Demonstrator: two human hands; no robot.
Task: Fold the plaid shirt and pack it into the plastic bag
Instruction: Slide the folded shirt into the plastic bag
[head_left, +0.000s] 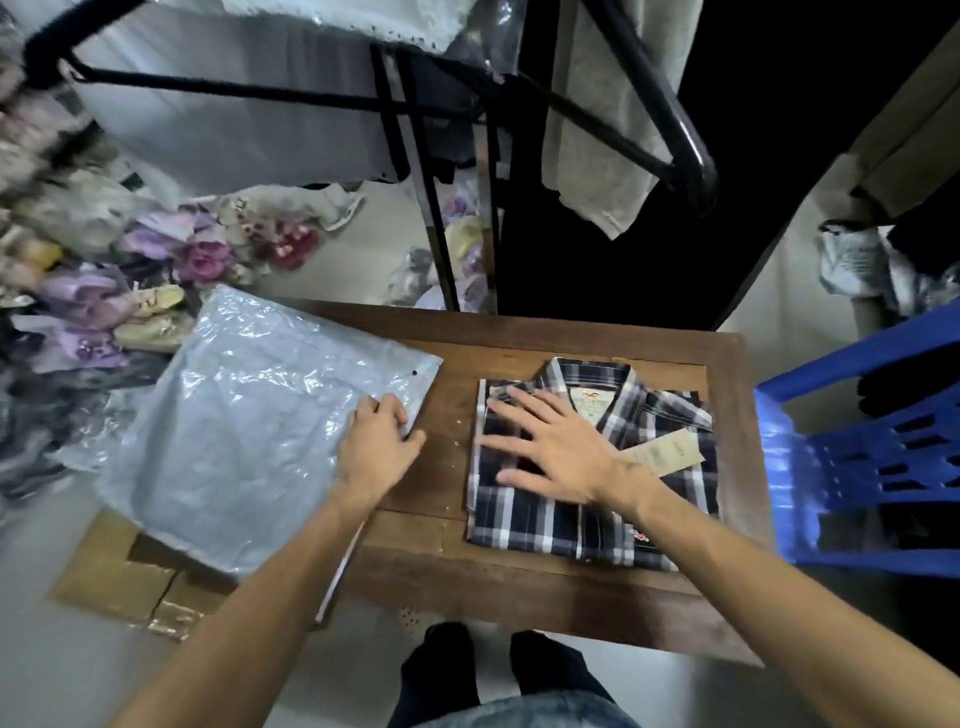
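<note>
A dark blue and white plaid shirt lies folded into a rectangle on the right part of the wooden table, collar away from me, with a paper tag on its chest. My right hand rests flat on the shirt's left half, fingers spread. A clear crinkled plastic bag lies on the table's left side and hangs over its left edge. My left hand pinches the bag's right edge near the corner.
A blue plastic chair stands right of the table. Black rack bars with hanging cloth rise behind it. A pile of bagged clothes covers the floor at left. Cardboard lies under the bag's overhang.
</note>
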